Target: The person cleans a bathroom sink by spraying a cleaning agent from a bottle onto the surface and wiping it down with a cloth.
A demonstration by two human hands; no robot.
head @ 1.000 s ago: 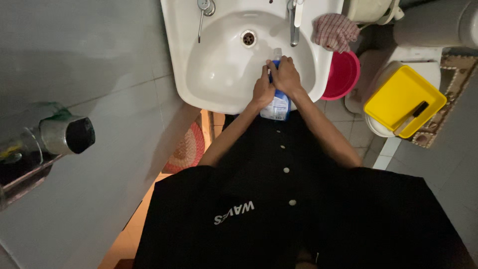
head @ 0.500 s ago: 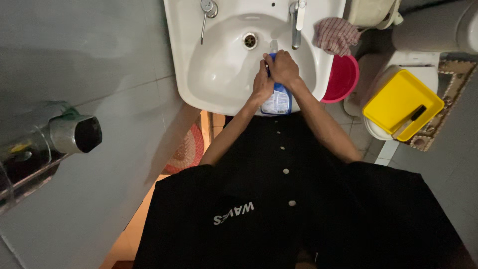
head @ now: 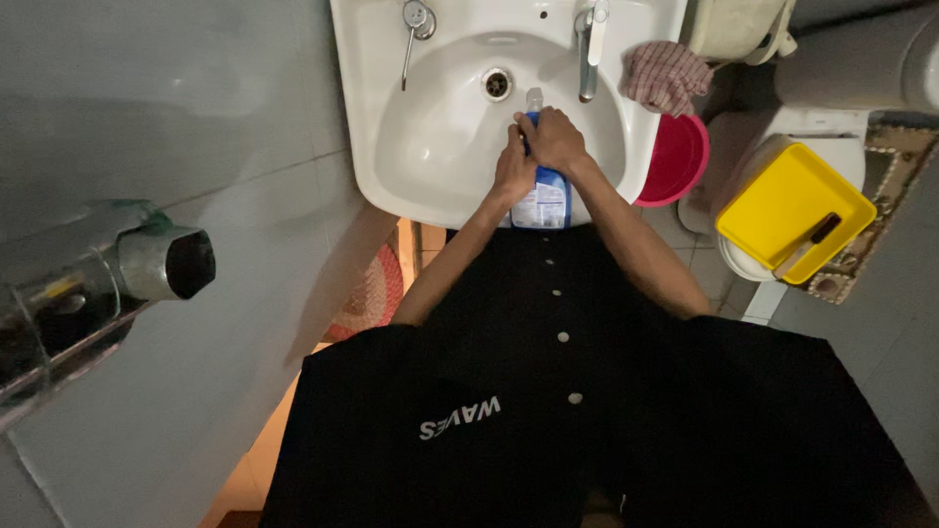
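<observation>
Head view: both hands grip a blue spray bottle point(head: 544, 196) over the near side of the white sink point(head: 440, 156). Left hand point(head: 514, 168) wraps the bottle's side; right hand point(head: 556, 139) closes over its neck. Faucet point(head: 589, 39) stands just beyond the hands, drain point(head: 497, 83) beyond-left. Right of them: checked cloth point(head: 665, 76), red bowl point(head: 675, 156), yellow tray point(head: 792, 200).

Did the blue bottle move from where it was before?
No. The blue bottle sits over the same spot near the sink front rim; only the camera shifted.
</observation>
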